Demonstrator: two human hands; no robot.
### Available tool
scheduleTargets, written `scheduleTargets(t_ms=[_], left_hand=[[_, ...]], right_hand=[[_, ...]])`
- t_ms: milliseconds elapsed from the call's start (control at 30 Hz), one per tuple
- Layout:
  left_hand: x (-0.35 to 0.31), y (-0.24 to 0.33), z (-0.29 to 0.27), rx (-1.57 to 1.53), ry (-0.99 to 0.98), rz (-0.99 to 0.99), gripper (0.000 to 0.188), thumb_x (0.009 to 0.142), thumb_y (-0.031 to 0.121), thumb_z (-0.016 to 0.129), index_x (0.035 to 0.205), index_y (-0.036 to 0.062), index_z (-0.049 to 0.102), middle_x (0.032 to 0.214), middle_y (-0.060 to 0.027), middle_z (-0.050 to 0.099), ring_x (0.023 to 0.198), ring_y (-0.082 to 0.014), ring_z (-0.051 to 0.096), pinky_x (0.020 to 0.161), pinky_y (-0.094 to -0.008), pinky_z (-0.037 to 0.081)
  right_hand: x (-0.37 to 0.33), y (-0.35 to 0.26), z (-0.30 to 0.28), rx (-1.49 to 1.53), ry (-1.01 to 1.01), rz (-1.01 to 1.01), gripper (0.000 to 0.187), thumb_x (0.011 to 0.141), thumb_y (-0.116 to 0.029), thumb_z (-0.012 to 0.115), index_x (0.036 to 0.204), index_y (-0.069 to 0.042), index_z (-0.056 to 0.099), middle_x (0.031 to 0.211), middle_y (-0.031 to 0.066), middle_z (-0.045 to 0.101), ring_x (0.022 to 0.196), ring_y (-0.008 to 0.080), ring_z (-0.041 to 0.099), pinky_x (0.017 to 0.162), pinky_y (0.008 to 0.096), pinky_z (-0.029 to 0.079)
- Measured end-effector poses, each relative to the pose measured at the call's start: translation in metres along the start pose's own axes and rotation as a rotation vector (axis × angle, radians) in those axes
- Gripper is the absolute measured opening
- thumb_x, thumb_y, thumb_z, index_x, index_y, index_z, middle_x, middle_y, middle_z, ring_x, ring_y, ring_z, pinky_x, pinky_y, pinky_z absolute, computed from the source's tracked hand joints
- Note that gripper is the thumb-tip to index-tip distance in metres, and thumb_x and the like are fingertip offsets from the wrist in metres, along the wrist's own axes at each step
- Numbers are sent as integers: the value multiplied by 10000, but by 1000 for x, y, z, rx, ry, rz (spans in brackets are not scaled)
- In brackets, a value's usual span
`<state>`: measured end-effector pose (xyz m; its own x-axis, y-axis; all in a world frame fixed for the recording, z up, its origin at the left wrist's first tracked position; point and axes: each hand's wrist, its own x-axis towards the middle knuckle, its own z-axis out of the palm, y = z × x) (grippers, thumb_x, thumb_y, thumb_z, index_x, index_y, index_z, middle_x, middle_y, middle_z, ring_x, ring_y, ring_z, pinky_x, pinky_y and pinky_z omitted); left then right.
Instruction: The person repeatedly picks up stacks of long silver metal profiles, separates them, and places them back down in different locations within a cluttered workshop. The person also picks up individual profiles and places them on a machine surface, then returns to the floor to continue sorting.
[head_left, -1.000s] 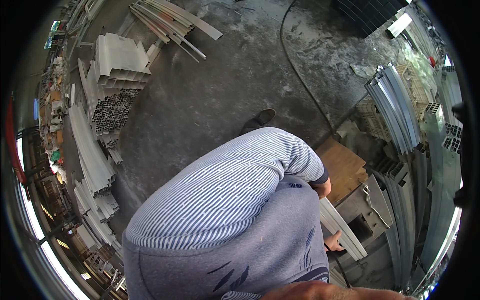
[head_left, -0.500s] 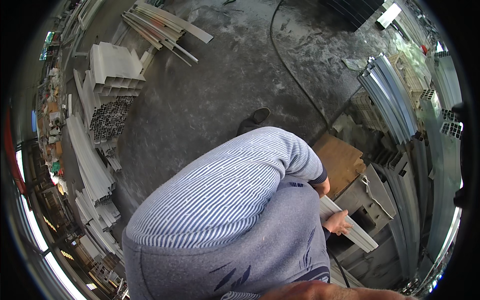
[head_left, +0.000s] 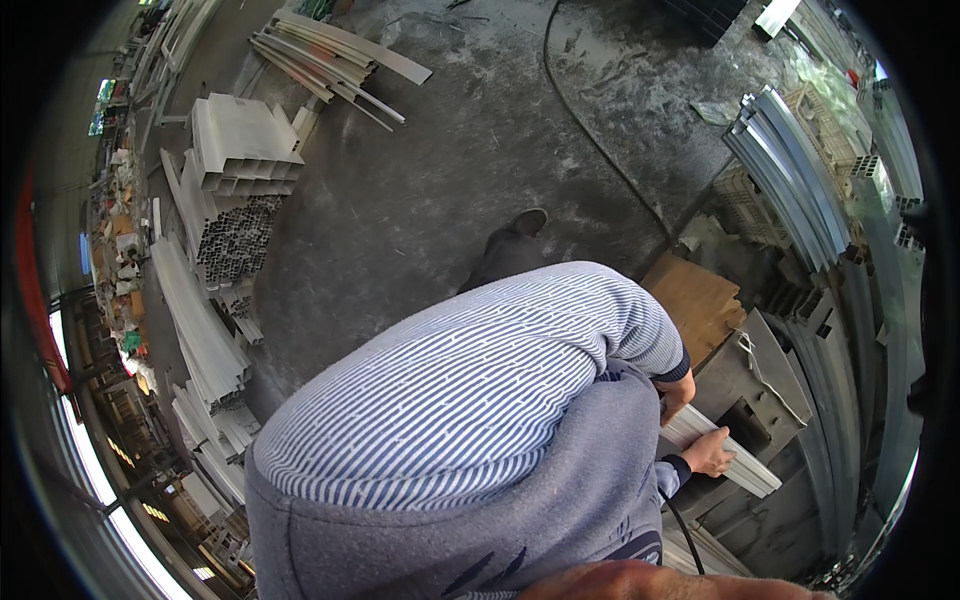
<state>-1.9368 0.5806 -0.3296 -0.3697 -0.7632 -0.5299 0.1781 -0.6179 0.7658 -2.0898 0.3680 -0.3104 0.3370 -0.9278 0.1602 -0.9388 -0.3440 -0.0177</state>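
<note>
My left arm, in a striped sleeve with a dark cuff, reaches across to the right. My left hand point(head_left: 679, 391) bends down at the near end of a pale, grooved metal profile point(head_left: 750, 475). Its fingers are largely hidden, so its grip cannot be made out. Farther along the same profile, my right hand point(head_left: 709, 453) is closed over the edge, fingers on its upper face. The profile slants down to the right, beside a grey metal plate point(head_left: 755, 385) with a dark square opening. A brown board point(head_left: 690, 305) lies just beyond the plate.
Long metal profiles point(head_left: 790, 180) lean in bundles along the right. Stacked tubes point(head_left: 240, 240) and profiles point(head_left: 200, 320) line the left side. A dark cable point(head_left: 600, 150) runs across the concrete floor point(head_left: 400, 200). Loose strips point(head_left: 340, 60) lie at the far left.
The whole view has shifted a little. Both hands and the profile now appear farther right, and more of my right sleeve shows. My right hand's fingers, looser before, now lie closer round the profile.
</note>
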Motion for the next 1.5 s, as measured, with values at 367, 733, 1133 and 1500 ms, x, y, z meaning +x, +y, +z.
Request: scheduleTargets(t_ms=[367,733,1133,1500], left_hand=[[-90,-29,0,-131,10,-97,560,869,230,901,1373,77,711,1273,-154,746,1050,-302,770,800,-433,701],[-211,-62,-30,-51,-16,-251,549,973,304,834,1444,94,644,1325,-111,725,1185,-276,705,979,-476,611],[-240,-111,-44,-38,60,-207,523,940,148,841,1397,-23,651,1172,-107,764,996,-211,742,898,-387,619],[-109,7,-14,43,47,-75,486,950,149,824,1359,-47,650,1183,-104,758,973,-199,747,847,-368,631]], right_hand=[[-81,-52,-36,138,93,-86,878,803,-485,821,1386,145,633,1406,372,625,1372,492,528,1203,546,381],[-193,-164,-51,263,96,194,860,821,-397,753,1522,57,548,1597,325,399,1547,564,236,1319,597,224],[-237,-198,-55,305,149,156,854,823,-379,766,1498,95,541,1579,327,372,1541,595,219,1310,617,229],[-93,-85,-35,340,260,187,812,801,-355,772,1461,81,586,1544,321,424,1508,583,282,1294,600,274]])
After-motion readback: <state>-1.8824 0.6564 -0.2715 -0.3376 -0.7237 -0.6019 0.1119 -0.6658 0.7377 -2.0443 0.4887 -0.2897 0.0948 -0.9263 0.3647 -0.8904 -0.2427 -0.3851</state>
